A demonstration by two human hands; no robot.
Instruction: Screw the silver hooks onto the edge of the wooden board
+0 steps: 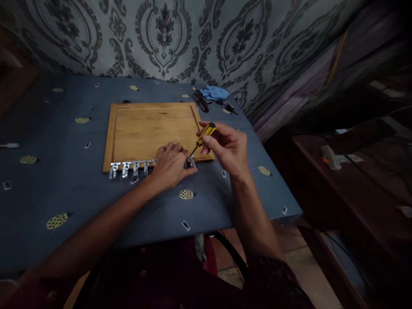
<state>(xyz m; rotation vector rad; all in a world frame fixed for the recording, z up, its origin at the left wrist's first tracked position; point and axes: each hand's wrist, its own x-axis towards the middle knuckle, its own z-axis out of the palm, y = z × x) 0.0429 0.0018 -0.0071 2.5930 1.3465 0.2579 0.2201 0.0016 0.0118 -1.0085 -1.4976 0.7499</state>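
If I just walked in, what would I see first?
Probably the yellow-and-black screwdriver in the right hand, pointing down beside the left hand at the near edge of the wooden board. Next, the shiny metal hooks along that edge, then the blue cloth at the far right of the table.

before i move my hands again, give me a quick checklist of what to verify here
1. Screwdriver held by its handle in the right hand: ok.
2. Screwdriver tip seated in a screw: cannot tell, too small to see.
3. Left hand at the hook rail, beside the tip: ok.
4. Rail along the board's near edge: ok.
5. Board lying flat on the table: ok, it looks flat.
6. Cloth off the board: ok.
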